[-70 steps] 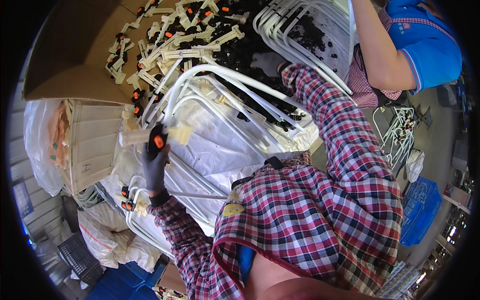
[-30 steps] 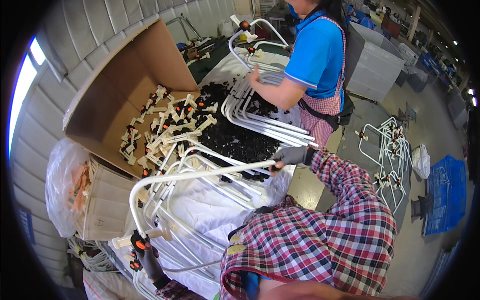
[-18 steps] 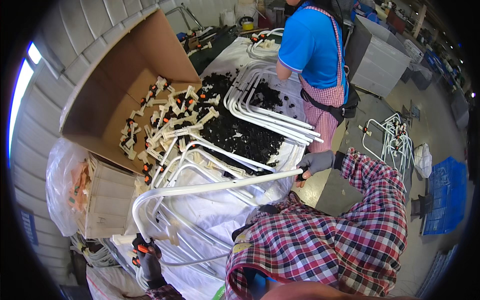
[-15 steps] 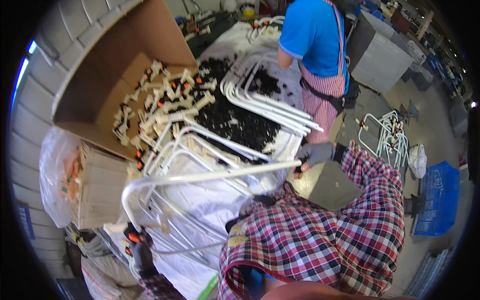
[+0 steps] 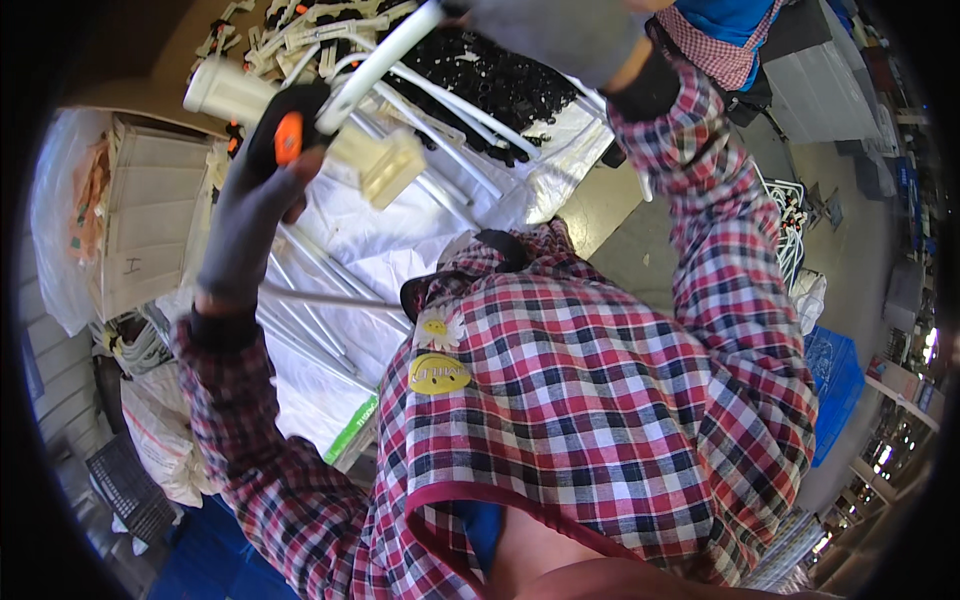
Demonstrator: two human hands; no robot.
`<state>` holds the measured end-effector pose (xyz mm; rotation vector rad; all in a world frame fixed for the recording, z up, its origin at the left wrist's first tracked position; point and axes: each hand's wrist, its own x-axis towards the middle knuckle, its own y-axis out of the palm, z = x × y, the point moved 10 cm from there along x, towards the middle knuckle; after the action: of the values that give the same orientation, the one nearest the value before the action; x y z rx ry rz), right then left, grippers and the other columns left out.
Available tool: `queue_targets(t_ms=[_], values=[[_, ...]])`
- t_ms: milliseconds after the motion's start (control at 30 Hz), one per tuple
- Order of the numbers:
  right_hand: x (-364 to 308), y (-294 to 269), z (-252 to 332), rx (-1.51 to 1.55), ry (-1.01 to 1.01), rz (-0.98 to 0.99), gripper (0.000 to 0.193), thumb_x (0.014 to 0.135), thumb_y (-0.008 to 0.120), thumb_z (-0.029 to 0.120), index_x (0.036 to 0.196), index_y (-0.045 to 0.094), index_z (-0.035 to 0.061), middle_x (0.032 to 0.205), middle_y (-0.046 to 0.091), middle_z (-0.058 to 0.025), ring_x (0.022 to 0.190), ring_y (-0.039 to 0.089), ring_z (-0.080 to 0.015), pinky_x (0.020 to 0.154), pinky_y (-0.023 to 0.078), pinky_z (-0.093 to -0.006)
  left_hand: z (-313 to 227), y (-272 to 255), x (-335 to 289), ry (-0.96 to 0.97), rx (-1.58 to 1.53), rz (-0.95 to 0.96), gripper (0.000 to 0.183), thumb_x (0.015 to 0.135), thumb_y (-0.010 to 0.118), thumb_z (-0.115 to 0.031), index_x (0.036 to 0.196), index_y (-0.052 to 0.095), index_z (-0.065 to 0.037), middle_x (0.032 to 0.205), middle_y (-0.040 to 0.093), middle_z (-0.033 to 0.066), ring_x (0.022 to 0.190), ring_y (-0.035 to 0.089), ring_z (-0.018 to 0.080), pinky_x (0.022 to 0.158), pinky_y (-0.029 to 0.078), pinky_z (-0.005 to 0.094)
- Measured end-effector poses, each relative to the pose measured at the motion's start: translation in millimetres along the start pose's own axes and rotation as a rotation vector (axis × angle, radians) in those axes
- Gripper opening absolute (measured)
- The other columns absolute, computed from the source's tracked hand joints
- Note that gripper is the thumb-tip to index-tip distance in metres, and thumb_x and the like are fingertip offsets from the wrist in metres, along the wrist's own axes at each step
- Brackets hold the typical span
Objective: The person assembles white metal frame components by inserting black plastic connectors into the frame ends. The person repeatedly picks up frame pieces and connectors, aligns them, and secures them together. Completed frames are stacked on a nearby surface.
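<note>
My left hand (image 5: pixel 245 215), in a grey fingerless glove, is closed round a cream plastic fitting (image 5: pixel 375 165) with a black part and an orange tab. The fitting sits crosswise at the lower end of a white metal tube (image 5: pixel 385 62). At the top edge my right hand (image 5: pixel 560 40), also gloved, is raised near the tube's upper end with its fingers closed on it; the fingertips are partly cut off and blurred. Below and behind the hands, several bent white tubes (image 5: pixel 450 105) lie on a white sheet (image 5: pixel 370 240).
Many cream fittings (image 5: pixel 320 35) and a heap of small black parts (image 5: pixel 490 90) lie at the far side. A cardboard box (image 5: pixel 150 90) stands at the left, by a pale crate (image 5: pixel 150 220). Another person (image 5: pixel 720 40) stands far right. A blue basket (image 5: pixel 835 385) is on the floor.
Both my hands have come up and closer with the tube and fitting, the right one reaching the top edge. The whole view has shifted, showing more of my shirt.
</note>
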<state>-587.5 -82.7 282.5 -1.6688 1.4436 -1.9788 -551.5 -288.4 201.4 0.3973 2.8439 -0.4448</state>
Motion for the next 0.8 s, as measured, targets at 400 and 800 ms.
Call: queue_targets(t_ms=[400, 800], values=[[-65.6, 12.4, 7.7, -0.018, 0.027, -0.530, 0.022, 0.078, 0.069, 0.031, 0.084, 0.061, 0.0105, 0.082, 0.059, -0.0050, 0.075, 0.060, -0.0227, 0.078, 0.046, -0.0389, 0.4, 60.5, 65.5, 0.174, 0.113, 0.357, 0.071, 0.080, 0.080, -0.021, 0.140, 0.048, -0.001, 0.128, 0.059, 0.0050, 0.115, 0.052, 0.0137, 0.099, 0.040, 0.0281], [-435.4, 209.7, -72.1, 0.179, 1.627, 0.080, 0.034, 0.081, 0.074, 0.032, 0.099, 0.068, 0.0039, 0.091, 0.068, -0.0115, 0.083, 0.067, -0.0237, 0.077, 0.053, -0.0355, -33.2, 103.8, 57.8, 0.195, 0.086, 0.382, 0.066, 0.078, 0.081, -0.015, 0.136, 0.051, -0.004, 0.119, 0.060, 0.0034, 0.107, 0.054, 0.0130, 0.094, 0.042, 0.0275]])
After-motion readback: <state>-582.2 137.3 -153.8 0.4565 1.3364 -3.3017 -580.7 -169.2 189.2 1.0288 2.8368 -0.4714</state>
